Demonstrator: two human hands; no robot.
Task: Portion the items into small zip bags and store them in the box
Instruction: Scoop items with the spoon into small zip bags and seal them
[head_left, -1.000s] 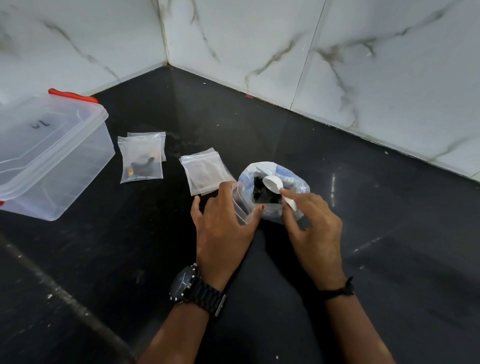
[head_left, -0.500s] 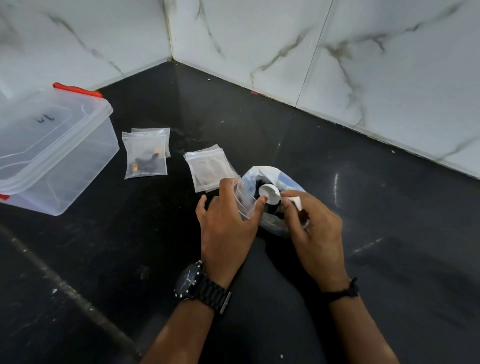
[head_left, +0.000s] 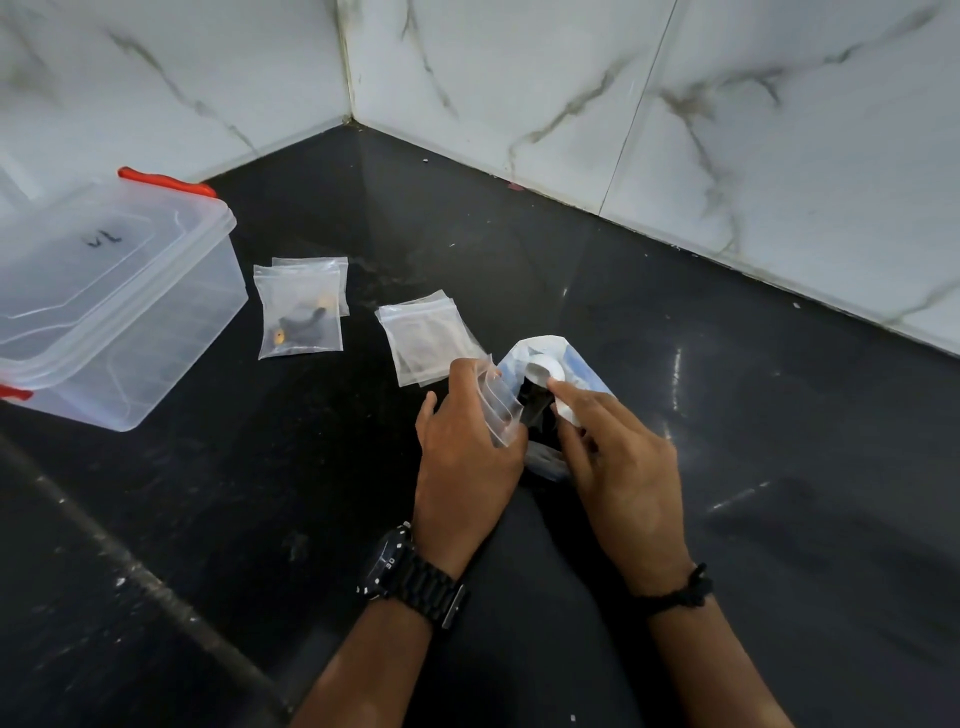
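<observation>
On the black counter my left hand (head_left: 462, 452) pinches a small clear zip bag (head_left: 500, 402) held open beside a larger blue-and-white bag (head_left: 576, 364) of dark items. My right hand (head_left: 618, 467) grips a white plastic spoon (head_left: 550, 376) whose bowl sits at the mouth of the larger bag. A filled zip bag (head_left: 301, 317) with dark and orange pieces lies to the left, over another bag. A small pile of empty zip bags (head_left: 423, 338) lies just beyond my left hand. The clear lidded box (head_left: 104, 301) with red latches stands at the far left.
White marble-patterned walls (head_left: 571, 78) meet in a corner behind the counter. A pale scratch line (head_left: 156, 587) runs diagonally across the dark surface at lower left. A watch sits on my left wrist, a black cord on my right.
The spoon has dipped deeper towards the larger bag's opening and my right hand has closed in on it. My left hand keeps the small bag open. The view shifted slightly.
</observation>
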